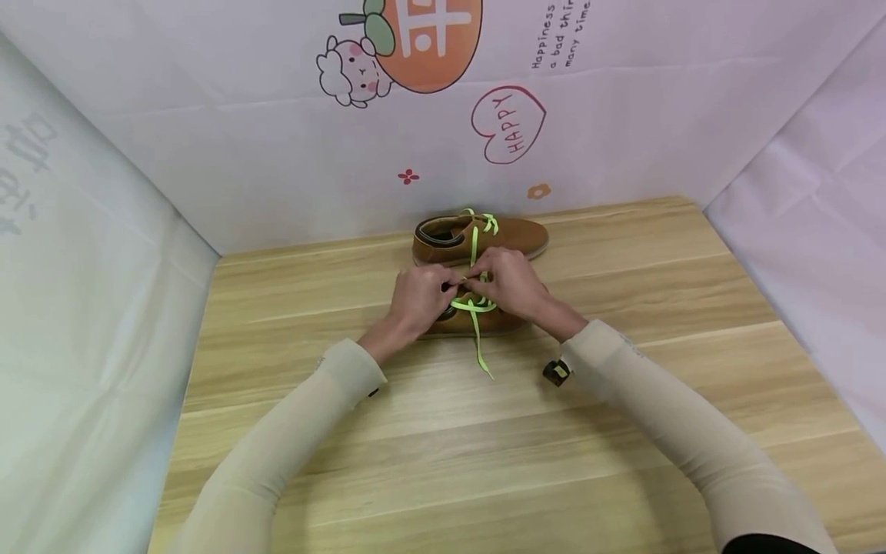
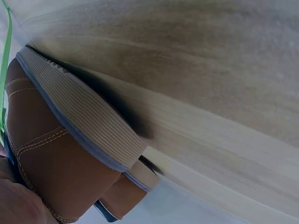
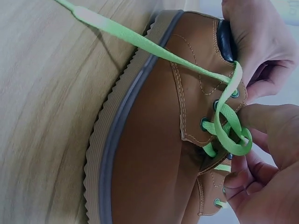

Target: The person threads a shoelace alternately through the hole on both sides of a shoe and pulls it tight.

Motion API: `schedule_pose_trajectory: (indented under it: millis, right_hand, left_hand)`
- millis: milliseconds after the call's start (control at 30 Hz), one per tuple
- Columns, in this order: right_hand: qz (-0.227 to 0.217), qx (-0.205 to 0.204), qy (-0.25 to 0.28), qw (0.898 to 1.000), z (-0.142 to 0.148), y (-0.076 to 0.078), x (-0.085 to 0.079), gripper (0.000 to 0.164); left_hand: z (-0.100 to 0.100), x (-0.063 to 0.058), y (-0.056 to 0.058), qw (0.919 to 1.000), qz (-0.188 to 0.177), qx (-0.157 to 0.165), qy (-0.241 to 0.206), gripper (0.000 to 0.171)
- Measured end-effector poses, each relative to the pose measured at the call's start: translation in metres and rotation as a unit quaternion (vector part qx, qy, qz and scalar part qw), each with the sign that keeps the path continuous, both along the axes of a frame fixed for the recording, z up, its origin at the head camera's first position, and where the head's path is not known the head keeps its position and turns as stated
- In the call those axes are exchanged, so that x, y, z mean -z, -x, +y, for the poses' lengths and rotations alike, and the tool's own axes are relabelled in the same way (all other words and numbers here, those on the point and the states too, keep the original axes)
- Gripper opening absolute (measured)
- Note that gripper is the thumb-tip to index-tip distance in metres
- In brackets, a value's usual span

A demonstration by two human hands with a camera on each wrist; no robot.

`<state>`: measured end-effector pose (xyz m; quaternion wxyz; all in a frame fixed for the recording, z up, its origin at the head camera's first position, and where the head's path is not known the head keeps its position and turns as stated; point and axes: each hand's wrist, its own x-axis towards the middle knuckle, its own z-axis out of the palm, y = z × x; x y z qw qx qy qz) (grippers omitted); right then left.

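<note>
Two brown leather shoes lie side by side with toes to the right in the head view. Both hands work at the opening of the nearer shoe [image 1: 498, 325], fingertips almost meeting. My left hand [image 1: 420, 296] pinches the far edge of its opening. Close beside it, my right hand [image 1: 511, 283] pinches where the bright green shoelace [image 1: 474, 246] runs into the fingers. In the right wrist view, a loose lace loop [image 3: 233, 144] hangs by the eyelets, next to the right thumb. The fingertips partly hide what lies between them.
The farther shoe [image 1: 526, 231], with green laces, stands near the back wall. One lace end [image 1: 482, 358] trails over the near shoe's side onto the wooden table [image 1: 443, 462]. White printed cloth [image 1: 277, 154] surrounds the table. A small dark camera [image 1: 556, 372] hangs at the right wrist.
</note>
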<state>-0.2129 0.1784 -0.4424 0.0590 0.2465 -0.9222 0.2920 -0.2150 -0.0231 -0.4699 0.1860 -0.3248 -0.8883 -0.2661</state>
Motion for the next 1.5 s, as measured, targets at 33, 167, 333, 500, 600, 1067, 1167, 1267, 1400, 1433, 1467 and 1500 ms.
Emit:
schedule_pose_trajectory:
  millis: [33, 167, 333, 500, 600, 1067, 1167, 1267, 1400, 1433, 1467, 1500]
  right_hand:
    - [-0.004, 0.001, 0.009, 1.0, 0.0, 0.0, 0.0, 0.009]
    - [-0.027, 0.003, 0.036, 0.999, 0.001, 0.001, 0.001, 0.009]
    - [-0.074, -0.004, 0.06, 0.995, 0.006, 0.003, 0.0, 0.012]
    - [-0.124, 0.001, 0.082, 0.989, 0.008, 0.004, -0.003, 0.012]
    - [-0.136, 0.013, 0.091, 0.986, 0.006, 0.006, -0.002, 0.011]
    - [-0.123, 0.042, 0.133, 0.983, -0.002, 0.018, -0.018, 0.017]
    - [-0.117, 0.045, 0.137, 0.983, -0.003, 0.022, -0.026, 0.018]
    - [-0.129, 0.041, 0.155, 0.979, -0.004, 0.026, -0.035, 0.018]
    - [-0.156, 0.04, 0.188, 0.969, -0.006, 0.033, -0.049, 0.021]
    - [-0.161, 0.043, 0.193, 0.967, -0.006, 0.035, -0.053, 0.021]
    - [-0.16, 0.045, 0.195, 0.967, -0.006, 0.037, -0.057, 0.021]
    - [-0.162, 0.046, 0.2, 0.965, -0.007, 0.039, -0.061, 0.021]
  left_hand:
    - [0.0, 0.001, -0.001, 1.0, 0.007, -0.001, 0.0, 0.006]
    - [0.001, 0.004, -0.002, 0.9995, 0.032, -0.001, -0.003, 0.008]
    - [0.002, 0.006, -0.002, 0.9986, 0.052, -0.001, -0.007, 0.007]
    - [0.003, 0.007, -0.002, 0.998, 0.064, -0.001, -0.007, 0.008]
    - [0.002, 0.008, -0.003, 0.9979, 0.065, 0.003, -0.004, 0.005]
    - [0.001, 0.006, 0.0, 0.9992, 0.037, 0.006, -0.015, 0.006]
    - [0.001, 0.006, 0.001, 0.9995, 0.028, 0.003, -0.011, 0.007]
    - [0.001, 0.005, 0.0, 0.9996, 0.025, 0.001, -0.01, 0.008]
    - [0.001, 0.006, 0.001, 0.9996, 0.025, -0.001, -0.009, 0.009]
    - [0.001, 0.006, 0.001, 0.9996, 0.026, -0.002, -0.01, 0.009]
    - [0.001, 0.006, 0.001, 0.9996, 0.026, -0.002, -0.01, 0.008]
    - [0.001, 0.005, 0.001, 0.9996, 0.026, -0.002, -0.01, 0.008]
